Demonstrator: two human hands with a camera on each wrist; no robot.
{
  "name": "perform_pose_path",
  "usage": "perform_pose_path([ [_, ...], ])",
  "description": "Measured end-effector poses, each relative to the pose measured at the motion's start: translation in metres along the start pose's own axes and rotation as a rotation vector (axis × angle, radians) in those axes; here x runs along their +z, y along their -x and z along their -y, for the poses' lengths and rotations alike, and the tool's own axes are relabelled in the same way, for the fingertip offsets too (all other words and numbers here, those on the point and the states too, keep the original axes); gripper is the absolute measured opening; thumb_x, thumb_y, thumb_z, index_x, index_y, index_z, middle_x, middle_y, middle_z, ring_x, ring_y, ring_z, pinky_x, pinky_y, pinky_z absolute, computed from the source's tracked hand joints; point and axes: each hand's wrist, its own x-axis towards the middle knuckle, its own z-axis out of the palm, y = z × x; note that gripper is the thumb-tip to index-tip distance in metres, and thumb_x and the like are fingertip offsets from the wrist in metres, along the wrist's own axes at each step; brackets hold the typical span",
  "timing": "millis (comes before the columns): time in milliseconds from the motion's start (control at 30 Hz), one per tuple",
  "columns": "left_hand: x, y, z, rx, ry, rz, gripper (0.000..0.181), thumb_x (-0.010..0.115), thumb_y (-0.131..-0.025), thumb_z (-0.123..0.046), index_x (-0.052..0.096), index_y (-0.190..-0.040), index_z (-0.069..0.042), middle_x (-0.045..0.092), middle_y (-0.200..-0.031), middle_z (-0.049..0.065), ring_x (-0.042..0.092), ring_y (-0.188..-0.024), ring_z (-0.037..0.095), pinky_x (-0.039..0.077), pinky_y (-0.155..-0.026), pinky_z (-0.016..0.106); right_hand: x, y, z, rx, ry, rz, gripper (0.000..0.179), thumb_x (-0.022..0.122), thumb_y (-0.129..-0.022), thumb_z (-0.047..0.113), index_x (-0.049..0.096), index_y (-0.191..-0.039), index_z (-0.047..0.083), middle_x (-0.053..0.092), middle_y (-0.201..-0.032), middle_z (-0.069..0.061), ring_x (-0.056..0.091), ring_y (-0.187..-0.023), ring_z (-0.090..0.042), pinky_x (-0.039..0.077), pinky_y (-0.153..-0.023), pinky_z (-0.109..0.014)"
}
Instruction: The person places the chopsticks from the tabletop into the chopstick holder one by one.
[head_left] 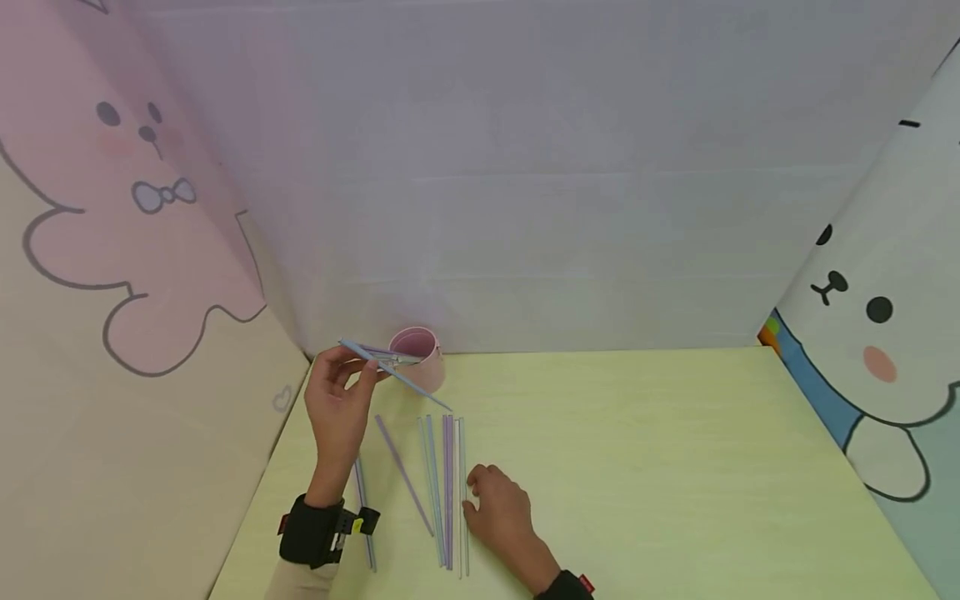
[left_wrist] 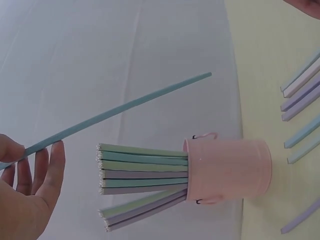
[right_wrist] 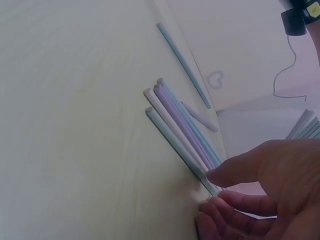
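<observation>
In my left hand (head_left: 339, 408) I pinch a thin blue stick (left_wrist: 120, 109) between thumb and fingertips, holding it up in front of the pink bucket (left_wrist: 230, 170). Several green, blue and purple sticks (left_wrist: 145, 175) jut from the bucket's mouth. My right hand (head_left: 502, 508) lies low over the table beside a row of pastel sticks, its fingers loosely bent. Its thumb and fingertips are right at the outermost pale green stick (right_wrist: 175, 145). White and purple sticks (right_wrist: 180, 117) lie just beyond that one.
A lone purple stick (head_left: 405, 475) lies slanted left of the row. Farther left, more sticks (head_left: 371, 550) lie partly hidden under my left forearm. A pale curtain (head_left: 525, 250) rises behind the yellow table (head_left: 675, 467), with cartoon-printed cloth at both sides.
</observation>
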Motion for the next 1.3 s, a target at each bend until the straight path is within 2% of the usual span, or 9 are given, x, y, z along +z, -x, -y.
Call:
perform_pose_path([
  [200, -0.004, -0.006, -0.002, 0.037, 0.023, -0.036, 0.028, 0.057, -0.084, 0.027, 0.047, -0.110, 0.024, 0.057, -0.099, 0.022, 0.062, -0.087, 0.033, 0.064, -0.073, 0.039, 0.001, 0.001, 0.001, -0.014, 0.009, -0.021, 0.026, 0.080, -0.075, 0.021, 0.067, -0.096, 0.012, 0.059, -0.078, 0.007, 0.056, -0.057, -0.010, 0.046, -0.041, -0.026],
  [267, -0.004, -0.008, -0.003, 0.051, 0.021, -0.042, 0.027, 0.057, -0.084, 0.026, 0.047, -0.109, 0.024, 0.058, -0.099, 0.020, 0.062, -0.087, 0.033, 0.063, -0.073, 0.040, 0.000, 0.001, 0.001, -0.014, 0.009, -0.023, 0.027, 0.080, -0.075, 0.020, 0.067, -0.097, 0.012, 0.059, -0.078, 0.007, 0.057, -0.057, -0.011, 0.046, -0.041, -0.026],
  [567, -0.006, -0.010, -0.005, 0.088, 0.070, -0.101, 0.029, 0.057, -0.083, 0.028, 0.048, -0.109, 0.023, 0.058, -0.100, 0.020, 0.062, -0.086, 0.031, 0.063, -0.075, 0.042, -0.004, 0.003, 0.006, -0.016, 0.019, -0.011, 0.028, 0.080, -0.075, 0.021, 0.066, -0.098, 0.011, 0.059, -0.076, 0.006, 0.056, -0.057, -0.010, 0.045, -0.040, -0.025],
  [767, -0.006, -0.014, -0.006, 0.155, 0.102, -0.154, 0.027, 0.058, -0.081, 0.029, 0.048, -0.105, 0.024, 0.059, -0.098, 0.023, 0.063, -0.086, 0.033, 0.062, -0.077, 0.044, -0.004, 0.003, 0.006, -0.009, 0.024, -0.014, 0.030, 0.080, -0.074, 0.017, 0.066, -0.099, 0.011, 0.060, -0.078, 0.007, 0.058, -0.059, -0.011, 0.046, -0.040, -0.026],
  [1000, -0.007, -0.024, -0.009, 0.220, 0.107, -0.253, 0.027, 0.060, -0.079, 0.029, 0.048, -0.104, 0.024, 0.059, -0.096, 0.026, 0.063, -0.084, 0.034, 0.063, -0.075, 0.043, -0.005, 0.002, 0.004, 0.044, 0.038, -0.009, 0.029, 0.074, -0.073, 0.008, 0.064, -0.101, 0.008, 0.060, -0.080, 0.003, 0.060, -0.059, -0.015, 0.047, -0.039, -0.029],
  [1167, -0.010, -0.027, -0.007, 0.208, 0.078, -0.290, 0.028, 0.063, -0.080, 0.027, 0.049, -0.104, 0.024, 0.059, -0.094, 0.025, 0.063, -0.084, 0.035, 0.063, -0.074, 0.042, -0.012, 0.001, 0.004, 0.090, 0.075, 0.012, 0.025, 0.067, -0.073, 0.001, 0.062, -0.097, 0.005, 0.059, -0.081, -0.004, 0.060, -0.057, -0.023, 0.051, -0.041, -0.036],
  [1300, -0.014, -0.023, 0.000, 0.185, 0.040, -0.308, 0.030, 0.064, -0.078, 0.027, 0.051, -0.104, 0.021, 0.059, -0.093, 0.025, 0.063, -0.083, 0.034, 0.064, -0.073, 0.038, -0.018, 0.002, 0.003, 0.117, 0.090, 0.056, 0.020, 0.066, -0.072, -0.003, 0.059, -0.089, 0.005, 0.054, -0.077, -0.007, 0.058, -0.057, -0.025, 0.051, -0.042, -0.039],
])
